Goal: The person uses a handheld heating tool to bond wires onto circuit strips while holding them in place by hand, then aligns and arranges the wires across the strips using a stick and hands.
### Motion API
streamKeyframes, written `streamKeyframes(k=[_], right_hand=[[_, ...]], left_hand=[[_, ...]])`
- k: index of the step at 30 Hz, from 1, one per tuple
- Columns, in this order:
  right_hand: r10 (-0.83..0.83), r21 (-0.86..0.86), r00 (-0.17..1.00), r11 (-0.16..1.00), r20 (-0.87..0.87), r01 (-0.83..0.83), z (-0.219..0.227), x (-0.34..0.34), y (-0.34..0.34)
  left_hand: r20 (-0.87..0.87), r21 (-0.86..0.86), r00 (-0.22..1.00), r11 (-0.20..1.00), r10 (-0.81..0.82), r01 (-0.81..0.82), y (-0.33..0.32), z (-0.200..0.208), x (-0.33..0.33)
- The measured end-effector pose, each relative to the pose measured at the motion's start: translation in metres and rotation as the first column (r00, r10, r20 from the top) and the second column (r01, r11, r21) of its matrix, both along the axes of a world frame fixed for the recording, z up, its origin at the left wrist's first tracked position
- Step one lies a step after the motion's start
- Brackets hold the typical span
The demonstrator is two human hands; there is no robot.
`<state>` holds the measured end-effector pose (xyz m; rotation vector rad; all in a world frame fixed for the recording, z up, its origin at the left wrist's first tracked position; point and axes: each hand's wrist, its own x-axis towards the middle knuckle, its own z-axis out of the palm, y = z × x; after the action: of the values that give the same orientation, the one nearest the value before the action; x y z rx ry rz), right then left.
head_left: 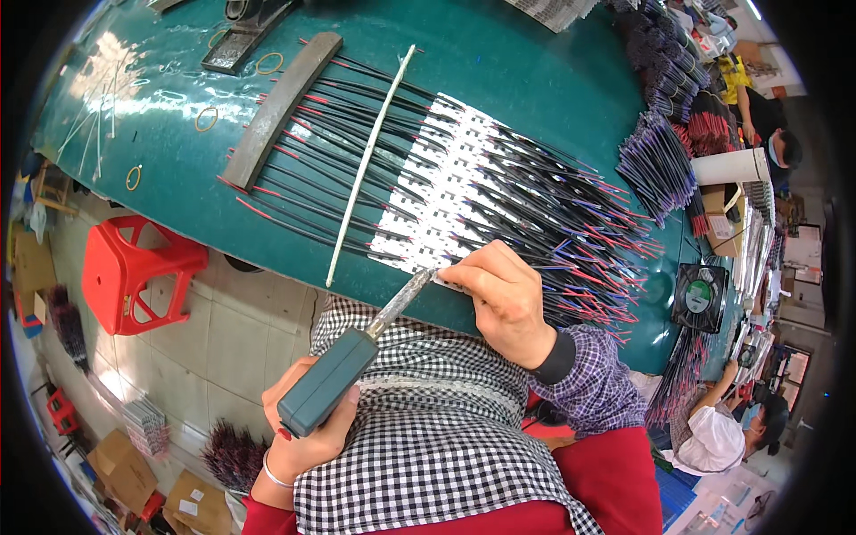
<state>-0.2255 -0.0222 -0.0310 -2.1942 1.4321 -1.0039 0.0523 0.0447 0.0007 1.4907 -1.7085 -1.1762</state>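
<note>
My left hand [308,406] is wrapped round the dark green handle of a soldering iron [330,383]. The iron's metal tip reaches the near corner of a white board panel [437,192] on the table. At that same corner my right hand [508,294] pinches with thumb and forefinger; what lies between the fingertips is too small to make out. Black wires [334,156] with red ends run left from the panel, and a dense bundle of black, red and blue wires [571,223] spreads to its right. A thin pale rod [370,160] lies across the left wires.
A heavy metal bar [285,111] rests over the left wire ends on the green table [205,169]. Rubber bands [207,119] and thin pale sticks [94,116] lie farther left. A red stool [134,272], a black fan [700,297] and wire bundles [658,165] stand around; other people work at right.
</note>
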Motion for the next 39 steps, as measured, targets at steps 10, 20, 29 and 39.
streamKeyframes(k=[10,20,29,39], right_hand=[[0.014,0.038,1.0,0.999,-0.004,-0.014,0.0,-0.003,0.0],[-0.002,-0.094,0.999,0.996,-0.047,-0.002,-0.005,-0.001,0.0],[0.045,-0.185,0.985,0.98,-0.164,-0.076,-0.004,0.0,0.003],[0.025,-0.249,0.994,0.967,-0.106,-0.051,-0.006,0.0,0.003]], left_hand=[[-0.041,0.11,0.998,0.993,0.048,-0.043,0.008,-0.005,0.004],[-0.033,0.07,0.999,0.997,0.031,-0.028,0.004,-0.004,0.002],[-0.044,0.093,0.998,0.995,0.033,-0.029,0.001,-0.006,-0.001],[-0.042,0.073,0.998,0.997,0.035,-0.032,-0.004,0.0,-0.001]])
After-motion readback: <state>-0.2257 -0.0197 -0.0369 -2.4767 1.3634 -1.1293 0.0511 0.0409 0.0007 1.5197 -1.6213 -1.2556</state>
